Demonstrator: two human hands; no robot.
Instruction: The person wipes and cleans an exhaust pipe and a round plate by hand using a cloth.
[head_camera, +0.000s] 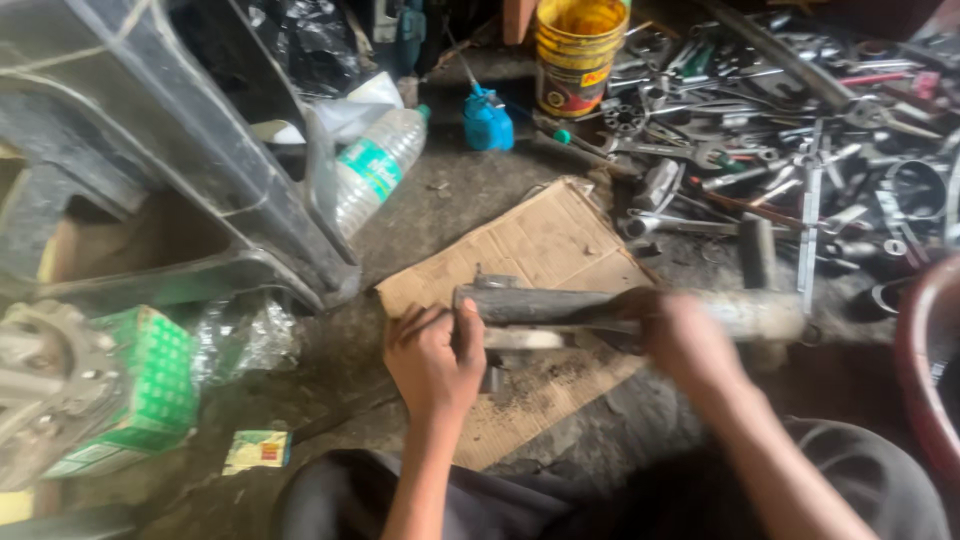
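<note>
A long grey metal tube (560, 305), dirty and greasy, lies across a sheet of brown cardboard (540, 245) on the floor. My left hand (437, 355) grips its left end, thumb over the top. My right hand (685, 338) is wrapped around the tube's middle and is blurred by motion. A paler section of the tube (760, 312) sticks out to the right of that hand. A small metal part (497, 282) sits on the cardboard just behind the tube's left end.
A heap of wrenches and metal tools (790, 120) fills the back right. A yellow bucket (577, 55), a blue oil can (487, 120) and a plastic bottle (375, 170) stand behind. A dark plastic frame (200, 150) and green box (150, 385) are left; a red tub rim (915, 370) right.
</note>
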